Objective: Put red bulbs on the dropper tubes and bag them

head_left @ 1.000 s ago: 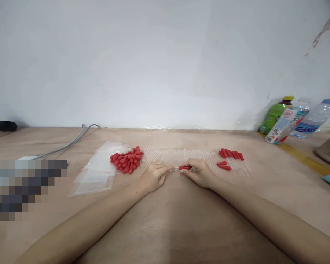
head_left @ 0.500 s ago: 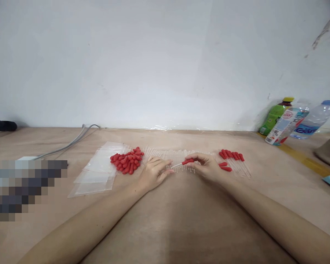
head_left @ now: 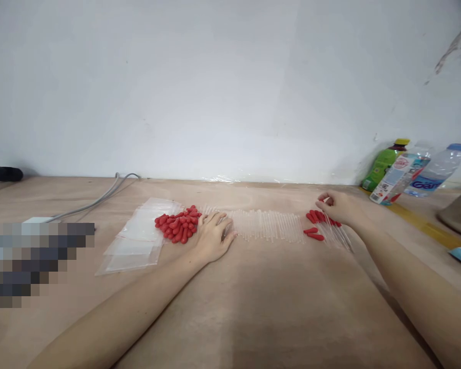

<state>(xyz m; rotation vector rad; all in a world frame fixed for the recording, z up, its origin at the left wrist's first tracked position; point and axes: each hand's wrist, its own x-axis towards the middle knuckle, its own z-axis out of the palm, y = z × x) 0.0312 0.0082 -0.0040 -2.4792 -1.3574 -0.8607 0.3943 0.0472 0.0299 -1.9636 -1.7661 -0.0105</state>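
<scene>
A row of clear glass tubes (head_left: 267, 225) lies across the middle of the brown table (head_left: 253, 297). My left hand (head_left: 213, 236) rests on the row's left end, fingers stretched flat, right beside a pile of red rubber bulbs (head_left: 179, 224). My right hand (head_left: 336, 205) is at the right, fingers pinched, low over a row of assembled droppers (head_left: 326, 220) with red bulbs. The dropper it carries blends into that row. Two loose red bulbs (head_left: 313, 233) lie just left of the row.
Clear plastic bags (head_left: 138, 238) lie left of the bulb pile. A grey cable (head_left: 96, 201) runs along the back left. Three bottles (head_left: 407, 169) lean on the white wall at the far right. A blurred patch covers the left edge.
My right hand carried the capped dropper from the table's middle to the row of assembled droppers at the right. My left hand let go and settled onto the tubes.
</scene>
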